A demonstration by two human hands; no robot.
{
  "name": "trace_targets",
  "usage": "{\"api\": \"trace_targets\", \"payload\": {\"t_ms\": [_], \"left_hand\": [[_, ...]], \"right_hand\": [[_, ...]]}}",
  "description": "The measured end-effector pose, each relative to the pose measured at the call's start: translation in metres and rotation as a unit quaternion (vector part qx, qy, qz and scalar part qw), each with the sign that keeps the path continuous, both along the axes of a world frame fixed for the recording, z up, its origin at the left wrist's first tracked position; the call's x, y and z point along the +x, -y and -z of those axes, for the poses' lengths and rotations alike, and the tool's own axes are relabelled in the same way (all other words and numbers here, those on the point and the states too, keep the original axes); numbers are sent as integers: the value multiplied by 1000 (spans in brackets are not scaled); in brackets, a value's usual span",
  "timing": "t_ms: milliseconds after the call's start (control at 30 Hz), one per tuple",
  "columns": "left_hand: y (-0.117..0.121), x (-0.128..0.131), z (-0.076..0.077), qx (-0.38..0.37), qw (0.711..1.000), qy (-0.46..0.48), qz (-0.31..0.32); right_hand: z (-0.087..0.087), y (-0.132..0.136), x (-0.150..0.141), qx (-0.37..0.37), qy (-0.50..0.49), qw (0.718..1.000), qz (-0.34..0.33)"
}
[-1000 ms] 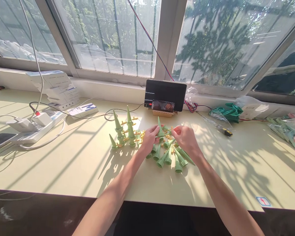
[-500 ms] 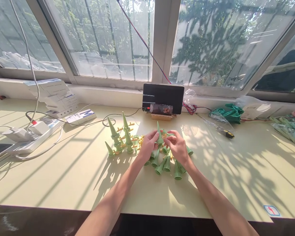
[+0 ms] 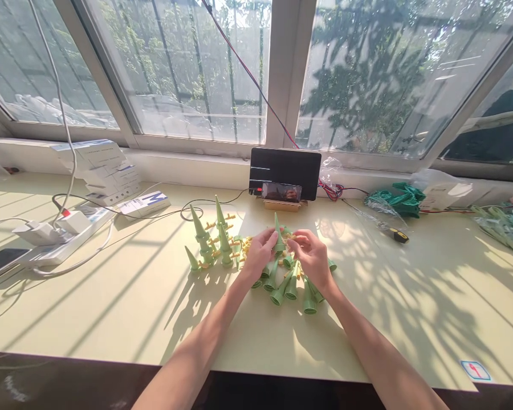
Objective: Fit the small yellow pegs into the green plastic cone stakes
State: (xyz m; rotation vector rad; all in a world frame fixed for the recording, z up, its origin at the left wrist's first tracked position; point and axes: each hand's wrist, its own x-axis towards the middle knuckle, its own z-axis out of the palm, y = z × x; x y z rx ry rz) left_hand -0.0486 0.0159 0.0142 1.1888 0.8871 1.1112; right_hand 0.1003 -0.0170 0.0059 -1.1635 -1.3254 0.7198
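My left hand (image 3: 259,253) is closed around an upright green cone spike (image 3: 277,234), its tip pointing up. My right hand (image 3: 311,256) pinches at the cone's side with thumb and fingers; what it holds is too small to name, possibly a small yellow piece. Below both hands lies a loose pile of green cones (image 3: 288,282) on the pale yellow table (image 3: 111,296). Left of my hands stand several upright green cones with yellow side pieces (image 3: 209,239). Small yellow pieces (image 3: 244,245) lie scattered between the two groups.
A black screen with a phone on a wooden stand (image 3: 284,179) sits at the back. A power strip with chargers and cables (image 3: 51,233) and a phone (image 3: 2,261) lie left, beside stacked boxes (image 3: 105,165). Green bags (image 3: 395,198) and a screwdriver (image 3: 393,233) are right.
My right hand moved left from apart to meet the cone held in my left hand and now pinches at its side. The camera view shifted slightly.
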Motion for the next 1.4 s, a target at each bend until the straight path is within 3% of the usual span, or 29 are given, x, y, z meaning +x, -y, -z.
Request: {"api": "trace_targets", "payload": {"t_ms": [600,1400], "left_hand": [[-2,1,2,26,1000,-10,2],[-3,1,6,34,999,-22,12]], "right_hand": [[-1,3,-3,27,4,998,47],[8,0,-2,38,8,998,48]]}}
